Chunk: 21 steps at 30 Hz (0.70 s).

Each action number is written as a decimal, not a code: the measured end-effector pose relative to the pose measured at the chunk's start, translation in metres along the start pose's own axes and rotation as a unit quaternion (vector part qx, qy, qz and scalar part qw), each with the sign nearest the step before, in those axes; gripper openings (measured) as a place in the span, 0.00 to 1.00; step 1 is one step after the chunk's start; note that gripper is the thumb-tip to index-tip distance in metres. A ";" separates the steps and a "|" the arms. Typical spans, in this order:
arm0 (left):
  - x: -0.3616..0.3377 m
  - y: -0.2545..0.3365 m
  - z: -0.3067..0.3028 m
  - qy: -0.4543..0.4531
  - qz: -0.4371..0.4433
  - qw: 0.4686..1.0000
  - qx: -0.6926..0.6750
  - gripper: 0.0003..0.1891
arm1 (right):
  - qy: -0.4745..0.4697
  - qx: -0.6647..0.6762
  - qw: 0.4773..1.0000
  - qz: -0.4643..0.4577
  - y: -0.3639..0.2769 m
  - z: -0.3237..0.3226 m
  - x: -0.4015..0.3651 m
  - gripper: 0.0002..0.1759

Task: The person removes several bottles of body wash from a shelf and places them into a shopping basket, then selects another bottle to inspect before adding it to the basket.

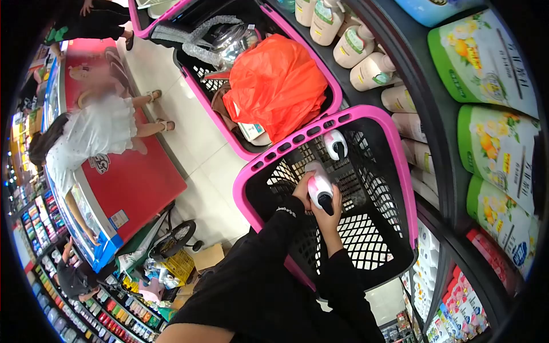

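A white and pink bottle with a black top [321, 190] is held between both my hands, inside the outline of a black basket with a pink rim [405, 188]. My left hand [303, 191], a bracelet at its wrist, is wrapped round the bottle's left side. On the other side, the fingers of my right hand [330, 214] close on it near the black top. A second white bottle with a black top [335, 144] stands in the same basket, just beyond my hands. Part of the held bottle is covered by my fingers.
Another pink-rimmed basket [251, 150] adjoins, holding a red plastic bag [277, 86] and a clear-wrapped item [231, 43]. Shelves with pump bottles [353, 47] and green-white packs [494, 148] run along the right. A person in white [94, 137] leans over a red freezer [143, 177].
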<state>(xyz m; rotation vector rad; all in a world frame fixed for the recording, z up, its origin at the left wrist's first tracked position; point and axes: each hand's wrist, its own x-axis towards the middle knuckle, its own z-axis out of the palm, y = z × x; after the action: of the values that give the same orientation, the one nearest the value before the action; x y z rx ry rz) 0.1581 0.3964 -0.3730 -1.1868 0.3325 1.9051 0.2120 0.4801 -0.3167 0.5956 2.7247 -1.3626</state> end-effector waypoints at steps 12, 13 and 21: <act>0.056 0.032 0.002 0.071 0.086 0.994 0.014 0.19 | -0.048 0.039 0.996 0.058 0.051 0.027 0.024 0.45; 0.061 0.037 0.000 0.050 0.065 0.997 0.004 0.19 | -0.073 0.066 0.990 0.097 0.058 0.031 0.024 0.46; 0.095 0.061 -0.012 0.047 0.017 0.998 0.035 0.21 | -0.110 0.277 0.938 0.177 0.080 0.053 0.033 0.42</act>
<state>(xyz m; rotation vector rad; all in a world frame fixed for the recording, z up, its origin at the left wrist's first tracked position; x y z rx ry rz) 0.0999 0.4011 -0.4709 -1.2332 0.4673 1.8551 0.2024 0.4928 -0.4164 0.8437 1.9241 -1.9457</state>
